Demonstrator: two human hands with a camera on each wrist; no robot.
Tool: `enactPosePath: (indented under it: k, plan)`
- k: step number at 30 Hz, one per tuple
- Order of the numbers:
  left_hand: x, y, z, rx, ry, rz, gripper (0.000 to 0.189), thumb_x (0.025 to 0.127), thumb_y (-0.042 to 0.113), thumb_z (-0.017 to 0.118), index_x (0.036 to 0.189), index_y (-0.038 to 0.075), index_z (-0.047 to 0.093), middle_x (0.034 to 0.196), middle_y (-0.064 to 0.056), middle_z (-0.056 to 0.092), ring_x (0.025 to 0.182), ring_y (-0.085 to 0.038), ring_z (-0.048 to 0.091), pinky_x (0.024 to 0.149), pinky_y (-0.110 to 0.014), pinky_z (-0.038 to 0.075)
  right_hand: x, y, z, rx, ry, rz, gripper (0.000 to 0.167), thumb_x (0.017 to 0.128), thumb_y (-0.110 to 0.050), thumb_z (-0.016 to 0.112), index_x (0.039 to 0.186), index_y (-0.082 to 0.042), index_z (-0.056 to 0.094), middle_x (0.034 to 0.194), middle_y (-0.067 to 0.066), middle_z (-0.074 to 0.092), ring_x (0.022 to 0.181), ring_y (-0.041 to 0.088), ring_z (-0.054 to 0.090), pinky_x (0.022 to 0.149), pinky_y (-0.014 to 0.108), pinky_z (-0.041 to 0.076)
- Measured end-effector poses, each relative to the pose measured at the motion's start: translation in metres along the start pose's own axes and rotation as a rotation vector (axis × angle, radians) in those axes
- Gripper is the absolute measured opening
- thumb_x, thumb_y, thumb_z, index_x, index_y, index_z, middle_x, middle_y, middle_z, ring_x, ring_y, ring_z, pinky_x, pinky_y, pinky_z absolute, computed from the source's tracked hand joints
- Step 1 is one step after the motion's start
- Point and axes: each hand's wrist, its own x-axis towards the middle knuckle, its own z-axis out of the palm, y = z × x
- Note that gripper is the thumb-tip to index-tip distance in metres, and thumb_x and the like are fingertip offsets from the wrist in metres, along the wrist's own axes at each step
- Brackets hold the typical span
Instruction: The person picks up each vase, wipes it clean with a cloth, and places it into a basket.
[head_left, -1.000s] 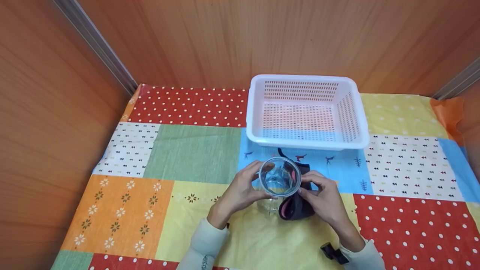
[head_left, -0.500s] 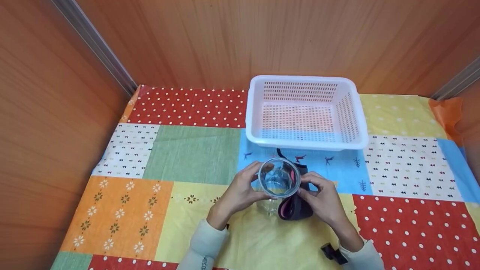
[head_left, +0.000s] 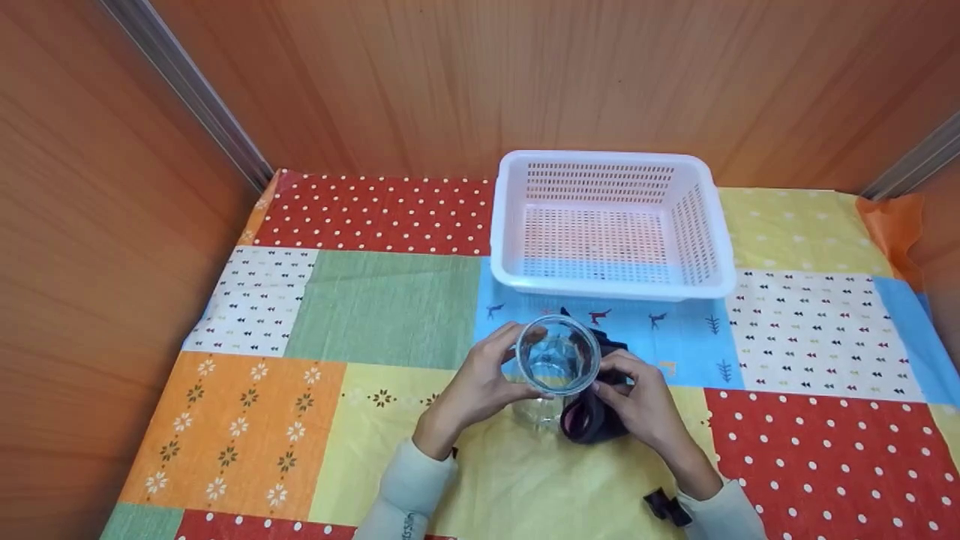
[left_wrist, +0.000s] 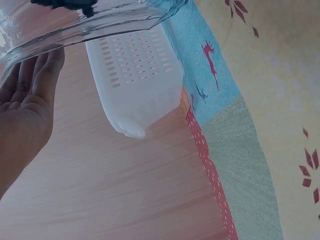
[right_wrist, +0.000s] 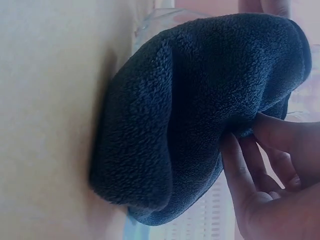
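Observation:
A clear glass jar [head_left: 555, 360] stands on the cloth-covered table with its round mouth facing up toward the head camera. My left hand [head_left: 480, 382] grips its left side, thumb in front and fingers behind. In the left wrist view, the glass wall of the jar [left_wrist: 95, 32] passes above the fingers. My right hand [head_left: 641, 394] pinches a dark, fluffy cleaning cloth [head_left: 589, 420] against the jar's right side. The right wrist view shows the folded cloth [right_wrist: 200, 105] between thumb and fingers, covering most of the jar. A pinkish inner side shows in its front fold.
Just behind the jar is a white plastic basket [head_left: 611, 289] with slotted walls and nothing in it. A patchwork tablecloth [head_left: 390, 307] covers the table. Wood-grain panels [head_left: 375, 82] enclose the back and both sides.
The cloth has bunched up more beside the jar, and its front fold has shifted slightly right. My right fingers moved a little with it. Left hand and jar have stayed nearly still.

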Motion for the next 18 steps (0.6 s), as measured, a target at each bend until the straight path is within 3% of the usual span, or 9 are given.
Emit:
enactPosePath:
  k: [5, 12, 18]
  plan:
    - [0.0000, 0.0002, 0.0002, -0.001, 0.001, -0.005, 0.072, 0.078, 0.004, 0.094, 0.142, 0.004, 0.061, 0.134, -0.011, 0.064, 0.133, -0.027, 0.060, 0.111, -0.037, 0.052, 0.0021, 0.0045, -0.0007, -0.082, -0.031, 0.026, 0.029, 0.085, 0.020, 0.073, 0.099, -0.005, 0.078, 0.105, 0.009, 0.071, 0.100, 0.010, 0.063, 0.076, 0.021, 0.062]
    - [0.0002, 0.0008, 0.0002, 0.011, -0.004, -0.010, 0.074, 0.079, 0.006, 0.094, 0.145, 0.006, 0.060, 0.135, -0.010, 0.064, 0.133, -0.026, 0.059, 0.111, -0.039, 0.052, 0.0041, 0.0059, 0.0013, -0.201, -0.052, 0.097, 0.027, 0.086, 0.019, 0.073, 0.097, -0.005, 0.077, 0.106, 0.009, 0.072, 0.102, 0.027, 0.068, 0.077, 0.026, 0.063]
    - [0.0001, 0.0014, -0.0003, 0.004, -0.003, -0.008, 0.075, 0.078, 0.005, 0.094, 0.145, 0.006, 0.060, 0.135, -0.010, 0.064, 0.133, -0.026, 0.059, 0.111, -0.037, 0.052, 0.0040, 0.0053, 0.0037, -0.260, -0.038, 0.103, 0.028, 0.086, 0.018, 0.074, 0.098, -0.007, 0.078, 0.106, 0.008, 0.074, 0.102, 0.030, 0.070, 0.078, 0.034, 0.065]
